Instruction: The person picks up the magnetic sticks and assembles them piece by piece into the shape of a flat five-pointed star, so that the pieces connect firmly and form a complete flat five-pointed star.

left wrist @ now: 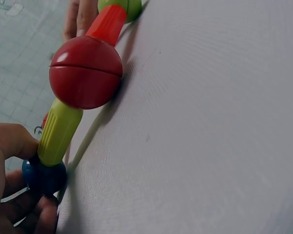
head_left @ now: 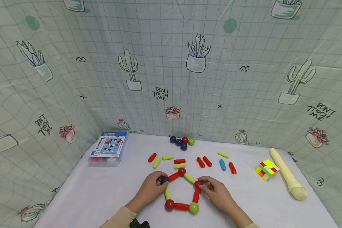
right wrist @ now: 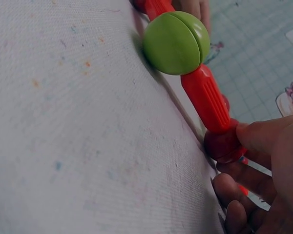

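Observation:
A five-sided ring of balls and rods lies on the white table in front of me. My left hand (head_left: pixel 153 186) grips its dark blue ball (left wrist: pixel 44 176) at the left corner, thumb on one side and fingers on the other. At the right corner my right hand (head_left: pixel 217 192) pinches a red ball (right wrist: pixel 223 142) between thumb and fingers. Another red ball (head_left: pixel 181 172) tops the ring. A larger red ball (left wrist: pixel 86 73) and a green ball (right wrist: pixel 176 43) form the near corners, joined by a red rod (head_left: pixel 181 206). A yellow-green rod (left wrist: pixel 60 131) runs from the blue ball to the larger red one.
Several loose rods (head_left: pixel 167 157) lie beyond the ring, with a cluster of balls (head_left: pixel 179 142) at the back edge. A boxed model set (head_left: pixel 109 145) stands back left. On the right are a puzzle cube (head_left: pixel 267 169) and a long pale yellow stick (head_left: pixel 286 174).

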Demonstrator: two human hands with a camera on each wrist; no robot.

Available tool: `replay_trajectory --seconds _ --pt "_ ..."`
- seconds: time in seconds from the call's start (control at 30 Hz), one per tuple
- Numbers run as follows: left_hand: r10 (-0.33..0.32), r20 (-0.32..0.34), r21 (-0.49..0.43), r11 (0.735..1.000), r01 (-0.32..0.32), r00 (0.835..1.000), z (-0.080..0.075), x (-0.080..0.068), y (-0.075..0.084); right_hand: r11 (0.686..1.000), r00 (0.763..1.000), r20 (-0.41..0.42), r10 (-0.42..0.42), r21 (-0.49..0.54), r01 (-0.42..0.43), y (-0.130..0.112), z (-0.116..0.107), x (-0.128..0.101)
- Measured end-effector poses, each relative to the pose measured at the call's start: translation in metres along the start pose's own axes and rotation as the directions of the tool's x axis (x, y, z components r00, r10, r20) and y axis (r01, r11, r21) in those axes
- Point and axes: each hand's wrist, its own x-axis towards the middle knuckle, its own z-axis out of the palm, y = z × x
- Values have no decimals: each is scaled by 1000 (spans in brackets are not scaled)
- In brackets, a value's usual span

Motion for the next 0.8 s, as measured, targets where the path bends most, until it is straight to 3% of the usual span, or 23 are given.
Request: replay_trajectory --seconds 0.8 --pt "5 -12 21 1000 -5 1000 0 0 -2 1000 1000 -4 -7 2 7 0 -2 -1"
